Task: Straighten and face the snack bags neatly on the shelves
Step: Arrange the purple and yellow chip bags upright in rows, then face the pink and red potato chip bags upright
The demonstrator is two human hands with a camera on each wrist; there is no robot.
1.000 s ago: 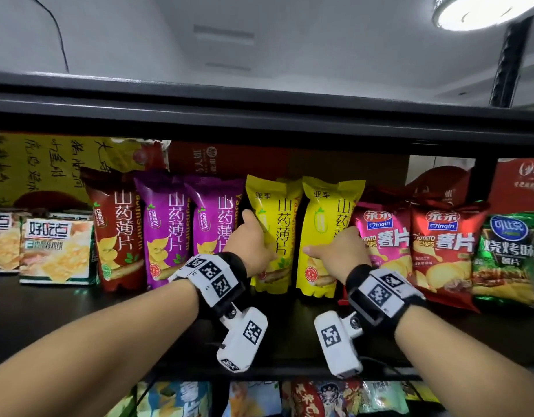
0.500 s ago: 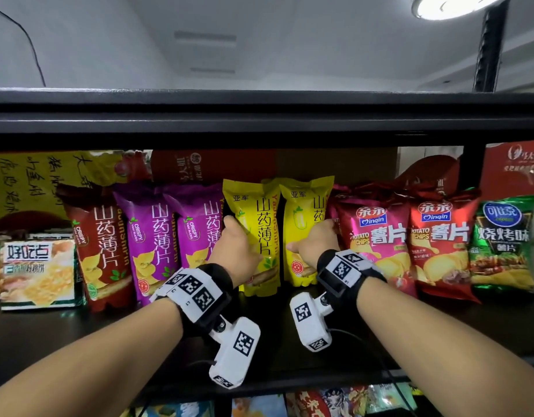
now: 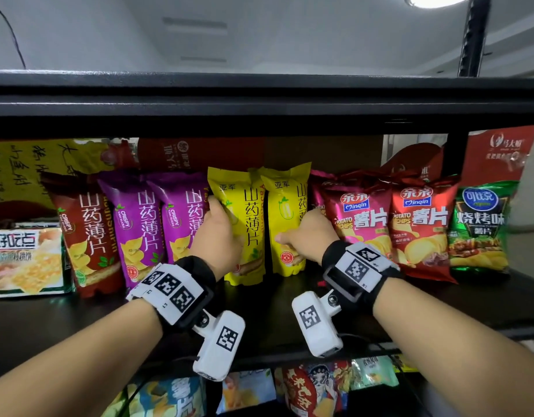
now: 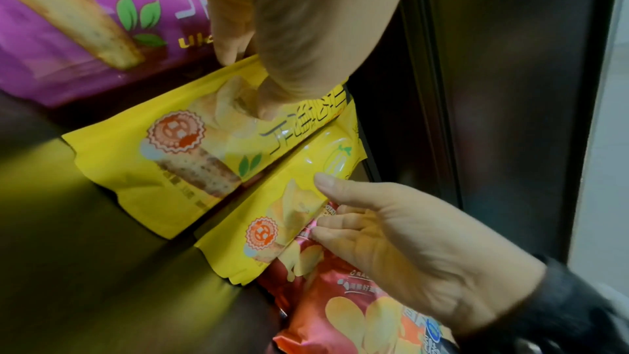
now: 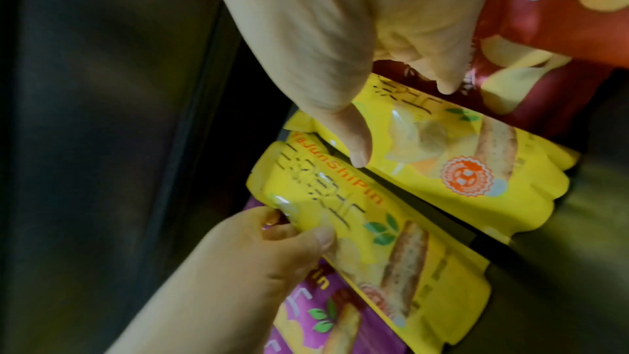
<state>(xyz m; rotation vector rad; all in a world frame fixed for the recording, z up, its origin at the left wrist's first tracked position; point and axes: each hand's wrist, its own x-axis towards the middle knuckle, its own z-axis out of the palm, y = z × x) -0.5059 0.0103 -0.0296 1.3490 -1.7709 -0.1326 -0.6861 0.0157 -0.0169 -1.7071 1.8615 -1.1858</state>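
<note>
Two glossy yellow yam-chip bags stand upright, side by side, in the middle of the black metal shelf [image 3: 290, 299]. The left yellow bag [image 3: 247, 224] is the landmark. The left hand [image 3: 219, 236] grasps its left edge, thumb on the front and fingers tucked behind, between it and the purple yam-chip bag [image 3: 181, 218] just to its left. Just right of the landmark, the right yellow bag [image 3: 285, 218] is pinched by the right hand [image 3: 312, 239] at its right edge, thumb across the front, fingers behind next to the pink potato-chip bag [image 3: 362, 218]. A narrow dark gap shows between the two yellow bags lower down. Further left of the landmark stand a second purple bag [image 3: 136, 224] and a dark red yam-chip bag [image 3: 88, 233]; further right, a red potato-chip bag [image 3: 422, 227] and a green one [image 3: 479, 227].
</note>
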